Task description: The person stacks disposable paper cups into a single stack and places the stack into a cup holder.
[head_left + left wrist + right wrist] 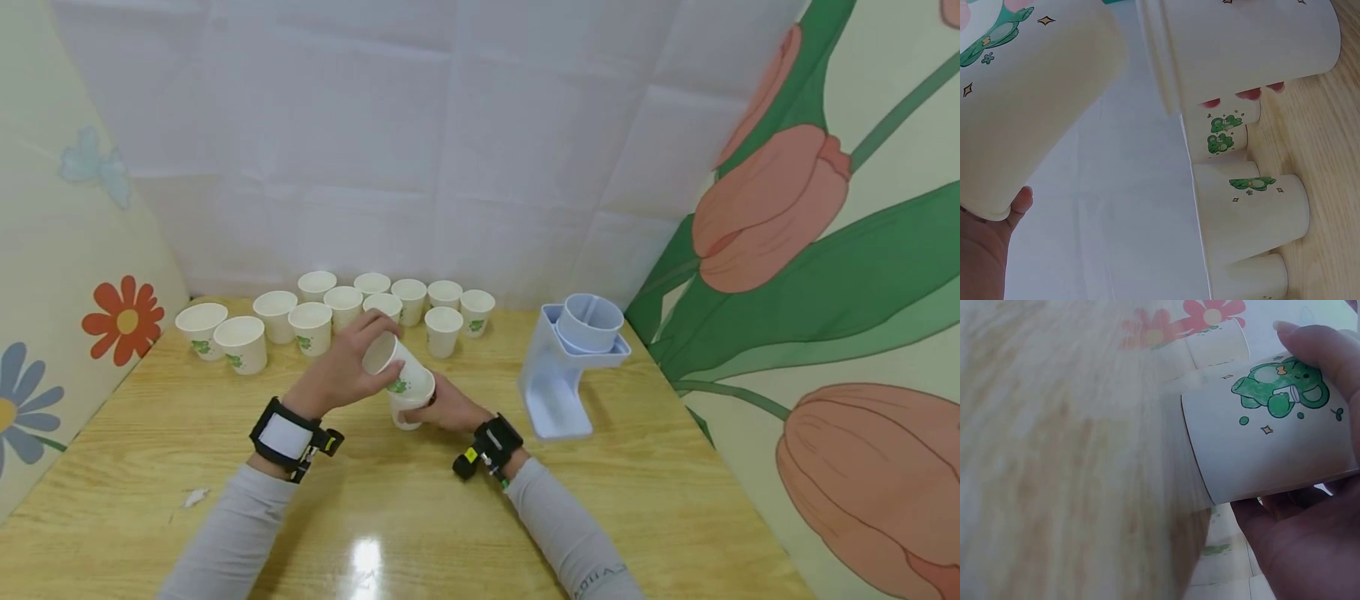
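Note:
My left hand [337, 371] grips a white paper cup [399, 367] with a green printed figure, tilted so its open mouth faces up and left. Just below, a second paper cup [403, 410] is held low over the table by my right hand [453, 403]. The upper cup's base end overlaps the lower cup's mouth in the head view. In the left wrist view the two cups stand apart, the left-hand cup [1029, 106] at upper left and the other cup [1254, 50] at upper right, with fingertips [1249, 94] under it. The right wrist view shows thumb and fingers around its cup [1272, 444].
Several upright paper cups [311, 327] stand in loose rows along the back left of the wooden table [420, 508]. A pale blue plastic stand [558, 404] with a round cylinder [591, 321] on top is at right. A small white scrap [197, 497] lies front left.

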The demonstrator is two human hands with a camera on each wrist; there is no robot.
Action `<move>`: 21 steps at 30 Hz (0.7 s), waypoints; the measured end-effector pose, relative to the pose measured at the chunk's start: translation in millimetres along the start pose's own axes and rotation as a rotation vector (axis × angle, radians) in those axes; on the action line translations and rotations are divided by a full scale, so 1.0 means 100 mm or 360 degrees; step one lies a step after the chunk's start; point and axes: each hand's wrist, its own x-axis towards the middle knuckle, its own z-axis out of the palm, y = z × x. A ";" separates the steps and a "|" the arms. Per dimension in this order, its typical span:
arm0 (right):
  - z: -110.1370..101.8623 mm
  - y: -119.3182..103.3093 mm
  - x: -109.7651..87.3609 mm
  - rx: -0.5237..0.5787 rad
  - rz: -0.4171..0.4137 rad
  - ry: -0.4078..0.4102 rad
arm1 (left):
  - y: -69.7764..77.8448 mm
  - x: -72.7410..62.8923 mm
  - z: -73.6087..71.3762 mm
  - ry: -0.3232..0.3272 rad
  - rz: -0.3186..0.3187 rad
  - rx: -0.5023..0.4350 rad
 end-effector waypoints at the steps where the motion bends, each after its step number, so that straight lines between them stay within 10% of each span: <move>1: 0.00 0.00 0.00 0.0004 0.0001 -0.0001 | 0.00 0.00 0.02 -0.0012 -0.0004 0.0006; 21: 0.01 0.03 0.02 -0.0019 0.0023 0.0007 | -0.05 -0.03 0.08 -0.0009 -0.0015 0.0045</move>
